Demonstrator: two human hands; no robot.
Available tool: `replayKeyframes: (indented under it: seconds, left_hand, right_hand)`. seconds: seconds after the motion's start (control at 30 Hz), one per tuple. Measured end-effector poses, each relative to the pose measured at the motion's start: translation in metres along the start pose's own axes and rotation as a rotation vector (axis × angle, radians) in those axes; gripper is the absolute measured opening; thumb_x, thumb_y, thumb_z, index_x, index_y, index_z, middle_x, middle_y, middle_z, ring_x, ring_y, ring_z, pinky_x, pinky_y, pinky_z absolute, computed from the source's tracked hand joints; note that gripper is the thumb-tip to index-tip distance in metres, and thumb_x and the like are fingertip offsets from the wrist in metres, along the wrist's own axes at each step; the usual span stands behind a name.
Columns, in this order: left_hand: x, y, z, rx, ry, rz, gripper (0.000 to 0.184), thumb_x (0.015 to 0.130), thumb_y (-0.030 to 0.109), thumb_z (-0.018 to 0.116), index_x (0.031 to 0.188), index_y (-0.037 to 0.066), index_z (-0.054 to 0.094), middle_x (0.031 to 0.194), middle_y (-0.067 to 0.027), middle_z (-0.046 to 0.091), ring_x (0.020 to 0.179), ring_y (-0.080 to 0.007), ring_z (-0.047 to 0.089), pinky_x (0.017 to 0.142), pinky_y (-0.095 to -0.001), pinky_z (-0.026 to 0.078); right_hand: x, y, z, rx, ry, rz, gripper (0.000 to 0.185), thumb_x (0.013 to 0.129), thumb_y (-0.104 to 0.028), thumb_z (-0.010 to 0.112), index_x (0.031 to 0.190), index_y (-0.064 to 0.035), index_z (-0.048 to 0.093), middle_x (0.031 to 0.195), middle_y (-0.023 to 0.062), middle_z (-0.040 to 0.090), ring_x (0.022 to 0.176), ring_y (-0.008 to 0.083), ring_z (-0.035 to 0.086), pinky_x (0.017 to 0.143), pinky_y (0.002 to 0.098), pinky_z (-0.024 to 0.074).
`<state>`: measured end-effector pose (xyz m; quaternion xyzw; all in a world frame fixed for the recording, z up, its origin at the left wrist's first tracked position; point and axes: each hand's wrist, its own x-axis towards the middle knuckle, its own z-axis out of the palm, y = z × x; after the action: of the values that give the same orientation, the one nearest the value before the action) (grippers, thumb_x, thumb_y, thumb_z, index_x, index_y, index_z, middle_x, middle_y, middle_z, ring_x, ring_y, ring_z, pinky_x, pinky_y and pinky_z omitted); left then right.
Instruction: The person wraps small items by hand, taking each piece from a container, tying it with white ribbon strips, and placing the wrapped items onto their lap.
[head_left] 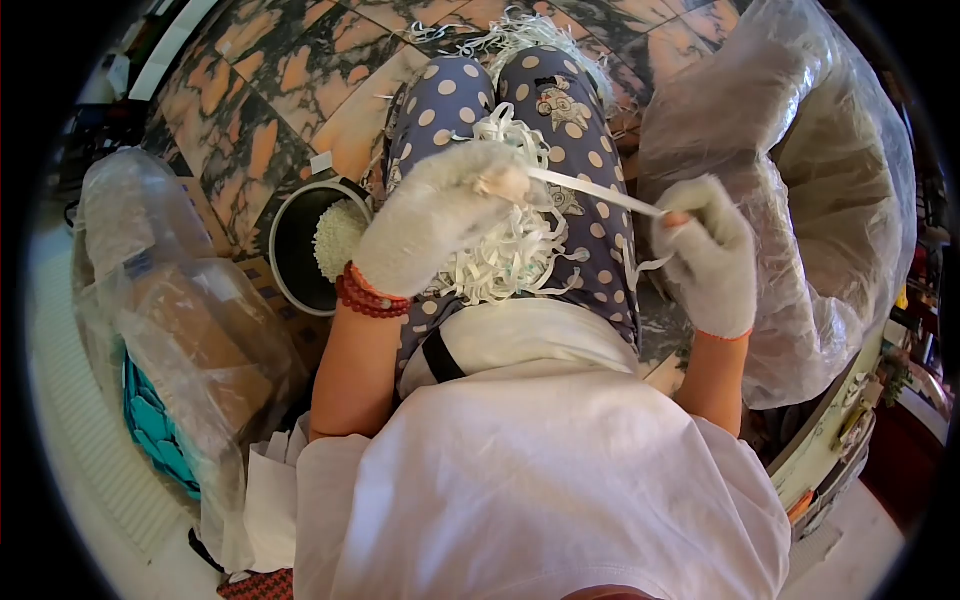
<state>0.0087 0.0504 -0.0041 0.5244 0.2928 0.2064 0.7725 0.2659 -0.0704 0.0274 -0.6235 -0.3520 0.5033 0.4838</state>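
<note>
A narrow white strap runs taut between my two gloved hands, over my lap. My left hand, in a white knit glove with bare fingertips showing, pinches the strap's left end. At the right, my right hand is closed on the strap, with a bare thumb tip showing and a short loose tail hanging below it. Beneath the left hand, a tangled heap of white straps lies on my lap. Part of that heap is hidden by the left hand.
Left of my legs stands a dark round bucket with white granules in it. A plastic-wrapped carton is at the left, near teal pieces. A large clear plastic bag stands at the right. More strips lie beyond my knees.
</note>
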Motion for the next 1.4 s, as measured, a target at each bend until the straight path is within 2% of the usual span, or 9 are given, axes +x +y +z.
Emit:
replayKeyframes:
  seconds: [0.27, 0.4, 0.53, 0.67, 0.73, 0.83, 1.03, 1.17, 1.4]
  left_hand:
    - [0.015, 0.004, 0.004, 0.536, 0.292, 0.147, 0.019, 0.1, 0.016, 0.062, 0.112, 0.002, 0.068, 0.095, 0.0006, 0.067, 0.076, -0.0022, 0.051, 0.067, -0.02, 0.044]
    - [0.01, 0.014, 0.019, 0.564, 0.135, 0.314, 0.019, 0.101, 0.016, 0.059, 0.11, 0.002, 0.068, 0.092, -0.0034, 0.067, 0.076, -0.0076, 0.058, 0.07, -0.0233, 0.049]
    - [0.012, 0.028, 0.042, 0.5, 0.015, 0.517, 0.022, 0.102, 0.024, 0.06, 0.103, 0.003, 0.068, 0.083, -0.0092, 0.066, 0.068, -0.0211, 0.062, 0.066, -0.0303, 0.052]
    - [0.016, 0.048, 0.045, 0.656, -0.086, 0.794, 0.021, 0.097, 0.015, 0.056, 0.109, 0.002, 0.067, 0.092, -0.0075, 0.068, 0.066, -0.016, 0.065, 0.059, -0.0259, 0.053]
    - [0.016, 0.054, 0.047, 0.595, -0.018, 0.8, 0.027, 0.095, 0.016, 0.057, 0.116, 0.001, 0.065, 0.101, -0.0075, 0.071, 0.071, -0.0146, 0.067, 0.062, -0.0262, 0.055]
    - [0.017, 0.062, 0.048, 0.285, 0.045, 0.597, 0.04, 0.095, 0.026, 0.064, 0.126, 0.001, 0.06, 0.108, -0.0089, 0.071, 0.089, -0.0196, 0.07, 0.08, -0.0336, 0.057]
    - [0.014, 0.039, 0.044, 0.413, -0.242, 0.514, 0.056, 0.098, 0.035, 0.068, 0.138, 0.001, 0.049, 0.118, -0.0075, 0.065, 0.109, -0.018, 0.063, 0.091, -0.0351, 0.053]
    - [0.015, 0.052, 0.047, 0.546, -0.289, 0.109, 0.023, 0.104, 0.024, 0.055, 0.11, 0.003, 0.062, 0.098, -0.0079, 0.067, 0.074, -0.0134, 0.063, 0.072, -0.0277, 0.053]
    - [-0.004, 0.018, 0.036, 0.111, -0.358, -0.001, 0.022, 0.103, 0.012, 0.045, 0.093, 0.003, 0.062, 0.091, -0.0078, 0.067, 0.063, -0.0109, 0.063, 0.06, -0.0231, 0.048]
  right_hand:
    - [0.009, 0.039, 0.016, -0.887, -0.151, -0.244, 0.022, 0.08, -0.01, 0.073, 0.102, -0.0072, 0.07, 0.105, 0.0103, 0.066, 0.096, 0.0304, 0.066, 0.081, 0.0399, 0.0535]
    - [0.015, 0.011, 0.029, -0.719, 0.039, -0.382, 0.063, 0.069, -0.007, 0.082, 0.13, -0.0105, 0.063, 0.114, 0.0097, 0.066, 0.091, 0.0233, 0.067, 0.081, 0.0354, 0.0544]
    - [0.017, -0.028, 0.054, -0.091, -0.366, -0.13, 0.073, 0.068, -0.006, 0.085, 0.136, -0.0053, 0.058, 0.121, 0.0028, 0.064, 0.09, 0.0123, 0.063, 0.081, 0.029, 0.0544]
    - [0.033, 0.02, 0.057, -0.486, -0.344, -0.798, 0.049, 0.079, -0.013, 0.082, 0.123, -0.0022, 0.064, 0.108, 0.0046, 0.066, 0.091, 0.0131, 0.064, 0.083, 0.0282, 0.0543]
    - [0.027, -0.003, 0.058, -0.356, -0.337, -0.574, 0.034, 0.085, -0.016, 0.077, 0.115, -0.0019, 0.066, 0.095, 0.0036, 0.067, 0.082, 0.0109, 0.063, 0.073, 0.0261, 0.0529]
    - [0.012, -0.06, 0.048, -0.112, -0.474, 0.092, 0.02, 0.094, -0.016, 0.067, 0.107, -0.0018, 0.066, 0.077, 0.0012, 0.064, 0.067, 0.0068, 0.059, 0.057, 0.0219, 0.047]
    - [0.008, -0.081, 0.047, -0.102, -0.269, -0.319, 0.017, 0.092, -0.011, 0.058, 0.097, 0.0029, 0.067, 0.085, 0.0079, 0.066, 0.068, 0.0108, 0.061, 0.058, 0.021, 0.0465]
    - [0.008, -0.084, 0.05, 0.096, -0.271, -0.325, 0.021, 0.096, -0.014, 0.057, 0.105, 0.0033, 0.065, 0.088, 0.0073, 0.065, 0.067, 0.0117, 0.059, 0.06, 0.0232, 0.0491]
    - [0.027, -0.059, 0.012, 0.581, -0.222, -0.341, 0.03, 0.108, -0.029, 0.042, 0.097, -0.0057, 0.057, 0.067, -0.0011, 0.05, 0.048, 0.0053, 0.039, 0.042, 0.0202, 0.0299]
